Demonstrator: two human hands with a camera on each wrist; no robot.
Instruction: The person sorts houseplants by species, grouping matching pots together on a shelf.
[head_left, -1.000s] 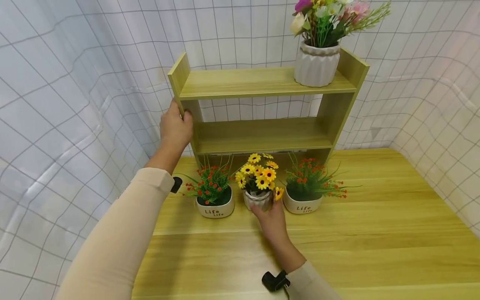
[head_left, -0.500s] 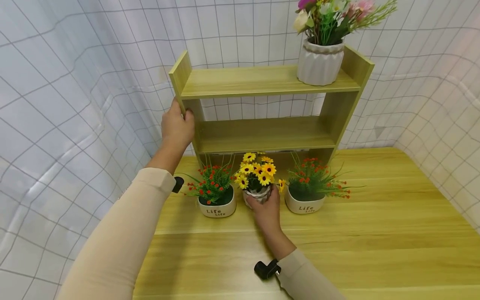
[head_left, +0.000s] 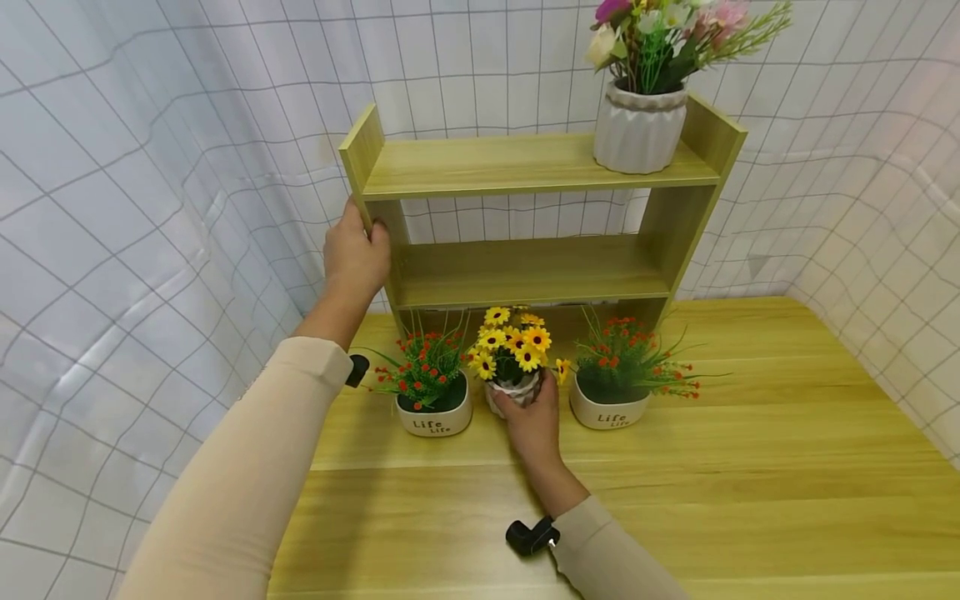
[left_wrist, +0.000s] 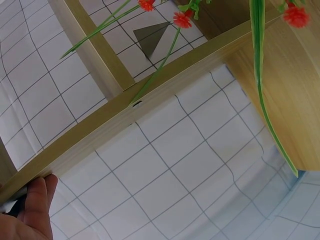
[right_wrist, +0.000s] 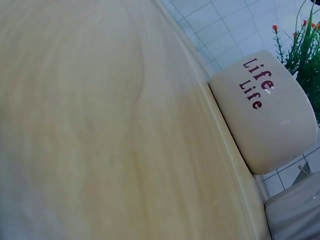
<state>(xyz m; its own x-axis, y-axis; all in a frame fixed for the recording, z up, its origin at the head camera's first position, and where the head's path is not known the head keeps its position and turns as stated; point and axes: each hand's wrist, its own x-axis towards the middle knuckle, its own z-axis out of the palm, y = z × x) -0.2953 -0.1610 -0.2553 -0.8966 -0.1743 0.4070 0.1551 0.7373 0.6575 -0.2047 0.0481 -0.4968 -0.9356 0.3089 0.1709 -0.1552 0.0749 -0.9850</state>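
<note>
My left hand [head_left: 356, 260] grips the left side panel of a light wooden shelf [head_left: 525, 162]; in the left wrist view its fingers [left_wrist: 39, 202] curl at the panel's edge. My right hand [head_left: 537, 427] holds a small white pot of yellow sunflowers [head_left: 517, 346] by its front and right side, thumb in front. That pot stands on the table in front of the shelf, and one bloom droops out to the right of it. In the right wrist view the pot's grey-white side [right_wrist: 296, 212] shows at the lower right corner, and the hand is out of sight.
White oval "Life" pots with red flowers stand either side: a left one [head_left: 433, 418] and a right one [head_left: 609, 412]. A ribbed white pot [head_left: 640, 129] with mixed flowers sits on the top shelf's right end. Gridded white curtains [head_left: 480, 75] enclose the wooden table [head_left: 750, 500].
My right hand has moved slightly left and closed more around the sunflower pot, which has turned or shifted a little. The left hand keeps its grip on the shelf panel.
</note>
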